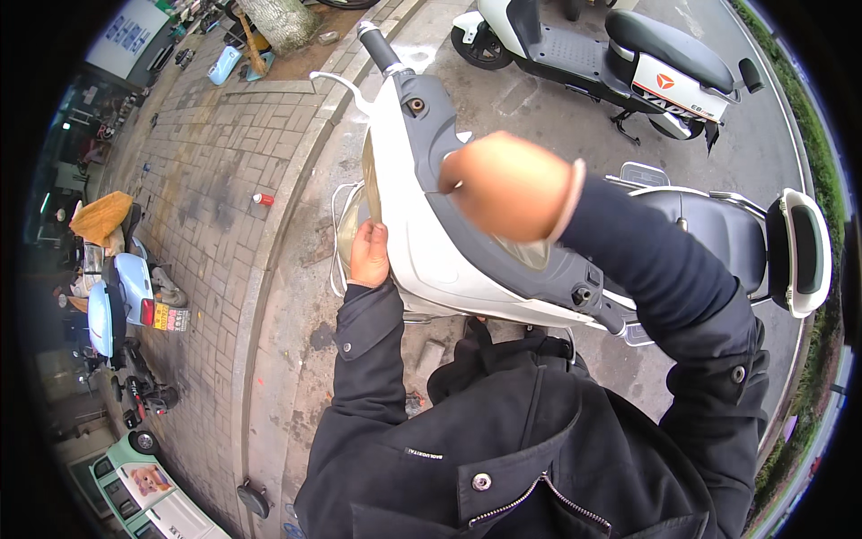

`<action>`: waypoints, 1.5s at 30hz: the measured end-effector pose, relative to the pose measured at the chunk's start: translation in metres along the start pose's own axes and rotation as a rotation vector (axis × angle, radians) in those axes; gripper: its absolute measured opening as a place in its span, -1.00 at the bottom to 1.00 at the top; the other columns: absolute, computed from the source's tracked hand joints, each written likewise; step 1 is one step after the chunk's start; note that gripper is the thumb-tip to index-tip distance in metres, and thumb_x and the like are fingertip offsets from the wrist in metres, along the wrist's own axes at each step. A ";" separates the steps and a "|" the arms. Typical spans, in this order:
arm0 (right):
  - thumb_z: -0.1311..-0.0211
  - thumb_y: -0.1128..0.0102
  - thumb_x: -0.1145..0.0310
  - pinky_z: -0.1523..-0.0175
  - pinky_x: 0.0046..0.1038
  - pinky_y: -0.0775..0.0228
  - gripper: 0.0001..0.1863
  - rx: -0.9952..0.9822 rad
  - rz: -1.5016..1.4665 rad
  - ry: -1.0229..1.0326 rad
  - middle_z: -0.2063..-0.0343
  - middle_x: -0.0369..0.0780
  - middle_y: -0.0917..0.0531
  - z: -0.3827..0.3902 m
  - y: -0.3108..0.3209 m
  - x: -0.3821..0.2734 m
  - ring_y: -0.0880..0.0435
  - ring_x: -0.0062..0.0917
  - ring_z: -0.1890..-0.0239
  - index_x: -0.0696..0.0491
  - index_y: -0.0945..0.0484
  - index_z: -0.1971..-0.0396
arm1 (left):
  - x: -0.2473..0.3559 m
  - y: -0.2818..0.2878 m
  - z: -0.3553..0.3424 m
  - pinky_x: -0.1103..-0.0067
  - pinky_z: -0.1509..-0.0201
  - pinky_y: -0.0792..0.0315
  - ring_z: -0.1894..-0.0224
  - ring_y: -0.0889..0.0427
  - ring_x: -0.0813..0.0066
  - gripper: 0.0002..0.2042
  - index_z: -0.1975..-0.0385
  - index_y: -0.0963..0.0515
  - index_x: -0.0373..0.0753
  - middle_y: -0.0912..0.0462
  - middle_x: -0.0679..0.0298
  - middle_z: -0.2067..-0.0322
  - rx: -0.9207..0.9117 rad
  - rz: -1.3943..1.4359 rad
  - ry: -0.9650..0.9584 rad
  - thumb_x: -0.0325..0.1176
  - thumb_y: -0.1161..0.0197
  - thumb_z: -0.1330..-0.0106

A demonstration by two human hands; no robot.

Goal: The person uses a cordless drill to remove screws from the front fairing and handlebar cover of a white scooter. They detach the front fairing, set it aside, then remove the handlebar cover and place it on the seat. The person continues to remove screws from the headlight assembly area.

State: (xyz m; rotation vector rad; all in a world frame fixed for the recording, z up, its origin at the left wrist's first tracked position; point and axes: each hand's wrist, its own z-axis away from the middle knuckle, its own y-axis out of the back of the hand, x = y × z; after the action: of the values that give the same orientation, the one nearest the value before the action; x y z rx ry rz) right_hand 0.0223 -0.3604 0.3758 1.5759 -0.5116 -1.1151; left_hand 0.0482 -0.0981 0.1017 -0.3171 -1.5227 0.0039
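In front of me is an electric scooter with a white front panel [411, 242] and a grey handlebar cover [429, 117]. Its left and right ends carry black grips, one grip [379, 49] at the far side with a white brake lever [346, 87] beside it. My left hand [366, 256] is closed against the front panel's edge, next to the clear headlight [370, 171]. Above the handlebar cover, my right hand [512, 189] is curled into a fist, smeared by motion. Whatever its fingers hold, if anything, is hidden. Part of the instrument window [530, 254] shows below that hand.
The scooter's seat [709, 229] and rear box [804, 251] extend to the right. Another white-and-black scooter [611, 67] stands beyond it. A kerb [260, 287] runs along the left, with paving, a red can [263, 199] and parked blue scooters [133, 287] past it.
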 end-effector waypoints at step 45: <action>-0.30 -0.19 0.47 0.38 -0.67 -0.22 -0.58 0.750 -1.061 -0.254 0.48 -0.37 -0.46 0.193 -0.063 0.014 -0.37 -0.75 0.47 0.26 -0.45 -0.13 | 0.002 0.012 0.033 0.49 -0.27 -0.31 -0.17 -0.47 0.34 -0.27 -0.31 -0.19 -0.48 -0.47 0.07 -0.15 0.038 0.150 -0.103 0.02 -0.21 -0.40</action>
State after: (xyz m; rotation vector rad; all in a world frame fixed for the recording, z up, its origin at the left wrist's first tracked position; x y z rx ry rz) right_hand -0.1499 -0.4513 0.3176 2.4924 -0.2314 -2.0928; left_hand 0.0183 -0.0799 0.1018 -0.4051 -1.5954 0.1696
